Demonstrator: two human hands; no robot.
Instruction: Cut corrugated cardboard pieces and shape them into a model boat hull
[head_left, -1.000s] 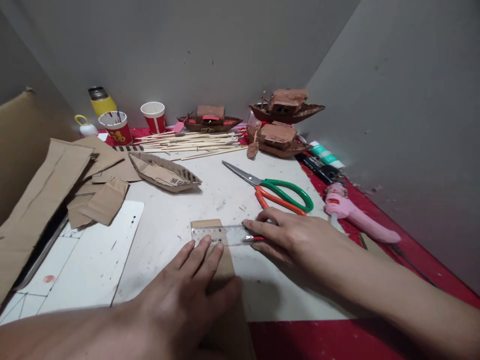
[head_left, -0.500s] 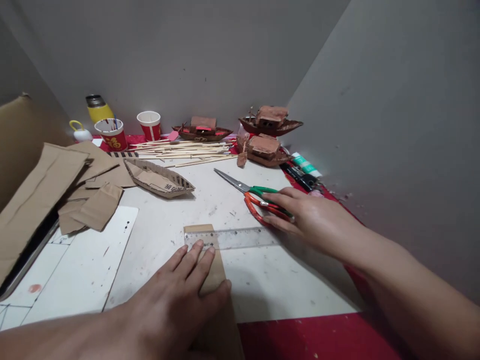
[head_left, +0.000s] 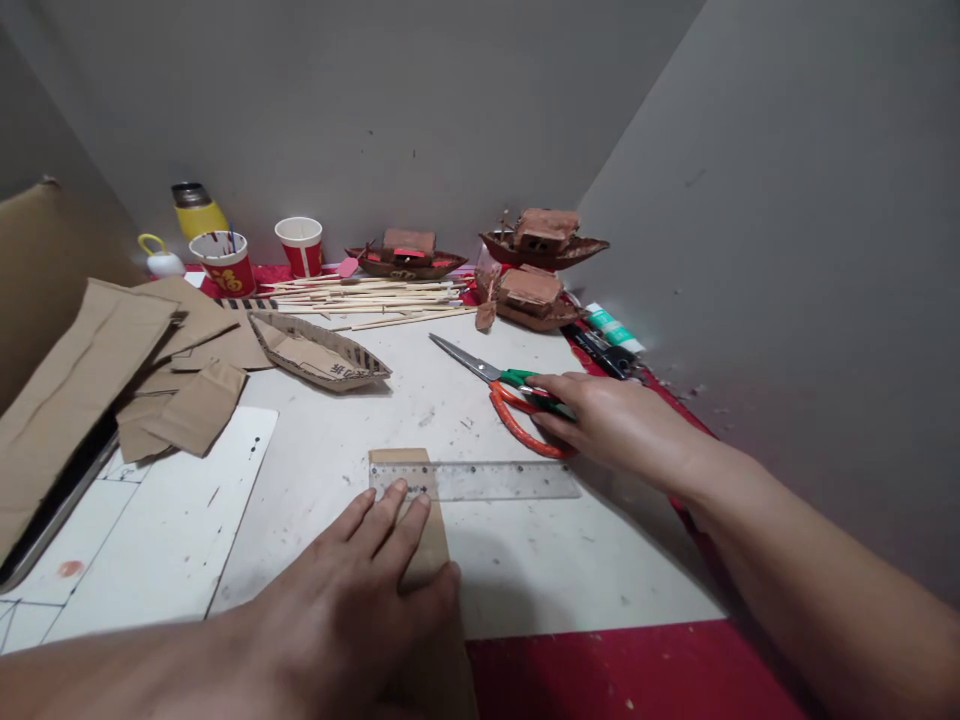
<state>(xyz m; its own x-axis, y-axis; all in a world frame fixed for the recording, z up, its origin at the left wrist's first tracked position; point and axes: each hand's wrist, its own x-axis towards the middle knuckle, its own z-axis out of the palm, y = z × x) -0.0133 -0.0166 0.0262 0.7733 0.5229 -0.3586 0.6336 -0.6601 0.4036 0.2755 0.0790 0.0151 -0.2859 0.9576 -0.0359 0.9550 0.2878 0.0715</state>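
Note:
My left hand (head_left: 367,580) lies with fingers spread over a clear ruler (head_left: 495,480) and a strip of brown cardboard (head_left: 427,555). The ruler crosses the strip near its far end. Scissors (head_left: 480,368) with green and orange handles rest on the white board, blades pointing to the far left. My right hand (head_left: 600,410) is over the handles, its fingertips closed around a slim thing with red and silver on it, which I cannot make out. A cardboard boat hull (head_left: 319,352) sits beyond my left hand.
Cardboard pieces (head_left: 202,405) and a marked white sheet (head_left: 150,540) lie at left. Along the back are paper cups (head_left: 300,250), a yellow bottle (head_left: 199,215), wooden sticks (head_left: 375,295) and brown model boats (head_left: 544,235). A green-and-white tube (head_left: 615,328) lies by the right wall.
My right hand has shifted slightly left, and its fingers have closed in over the scissor handles. The red and silver thing has moved a little upward. My left hand stays on the ruler.

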